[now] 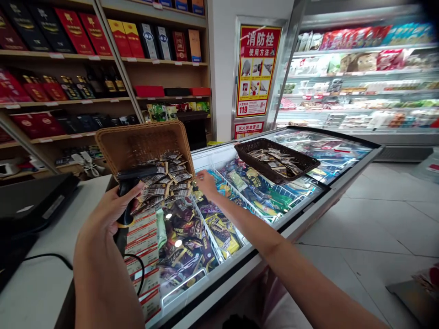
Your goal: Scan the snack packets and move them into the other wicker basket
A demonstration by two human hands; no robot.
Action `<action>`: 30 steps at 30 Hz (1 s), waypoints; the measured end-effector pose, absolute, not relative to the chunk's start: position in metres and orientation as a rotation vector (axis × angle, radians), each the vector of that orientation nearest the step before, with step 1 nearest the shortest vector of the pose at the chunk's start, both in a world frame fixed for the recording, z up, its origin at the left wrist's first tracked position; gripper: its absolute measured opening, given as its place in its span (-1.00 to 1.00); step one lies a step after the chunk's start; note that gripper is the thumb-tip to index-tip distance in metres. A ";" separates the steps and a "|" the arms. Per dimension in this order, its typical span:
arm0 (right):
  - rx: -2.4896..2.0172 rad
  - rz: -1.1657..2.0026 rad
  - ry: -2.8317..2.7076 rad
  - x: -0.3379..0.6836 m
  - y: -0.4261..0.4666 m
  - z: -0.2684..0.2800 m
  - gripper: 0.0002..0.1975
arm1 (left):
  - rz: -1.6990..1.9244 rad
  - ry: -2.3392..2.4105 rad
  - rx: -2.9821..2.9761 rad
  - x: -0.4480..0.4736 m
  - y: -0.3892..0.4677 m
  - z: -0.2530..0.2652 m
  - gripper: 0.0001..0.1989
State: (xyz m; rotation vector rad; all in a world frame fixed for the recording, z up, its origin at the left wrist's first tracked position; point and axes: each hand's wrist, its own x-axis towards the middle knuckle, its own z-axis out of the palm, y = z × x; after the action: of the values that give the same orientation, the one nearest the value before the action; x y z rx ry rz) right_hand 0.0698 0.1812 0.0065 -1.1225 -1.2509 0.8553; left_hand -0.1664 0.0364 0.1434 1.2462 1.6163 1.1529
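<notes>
My left hand [118,203] is closed around the handle of a black handheld barcode scanner [137,173], whose head points right across a tan wicker basket [144,137]. Small brown-and-gold packets [168,183] fill the lower part of this basket, which is tilted toward me. At the basket's right edge is my right hand [206,183], with its fingers bent and pressed together at the rim; whether they pinch the rim or a packet is hidden. A dark brown wicker basket [277,160] holding similar packets rests on the freezer's glass top, beyond my right hand.
Beneath the baskets stands a chest freezer [240,269] with wire-divided ice creams under glass. Price labels [146,256] line its left end. A white counter [41,278] with a black device [37,205] is at left. Shelves of boxed bottles rise behind; tiled floor [370,219] lies right.
</notes>
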 end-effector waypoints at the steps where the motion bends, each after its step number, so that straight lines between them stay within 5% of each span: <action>1: -1.192 0.779 -1.425 0.044 0.177 0.005 -0.91 | 1.172 1.613 1.237 -0.168 0.035 0.144 -0.27; 7: -1.363 0.070 -1.967 -0.028 0.179 0.015 -0.58 | 1.161 1.624 1.227 -0.162 0.031 0.146 -0.31; 13: -1.437 0.097 -1.988 -0.007 0.193 0.014 -0.60 | 1.149 1.578 1.258 -0.153 0.035 0.144 -0.36; 17: -1.256 0.317 -1.646 0.030 0.180 0.013 -0.66 | 1.120 1.546 1.290 -0.143 0.036 0.144 -0.37; 22: -0.900 1.045 -1.031 0.087 0.170 0.010 -0.84 | 1.034 1.585 1.337 -0.126 0.037 0.146 -0.36; 30: -0.770 1.254 -0.666 0.133 0.170 0.003 -0.53 | 0.893 1.543 1.488 -0.108 0.046 0.134 -0.46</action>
State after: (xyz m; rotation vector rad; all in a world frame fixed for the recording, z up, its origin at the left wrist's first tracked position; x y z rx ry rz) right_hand 0.1331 0.1696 0.0033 -0.7705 -0.6658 1.2543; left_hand -0.1084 0.0456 0.1339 1.4883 1.5432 0.8925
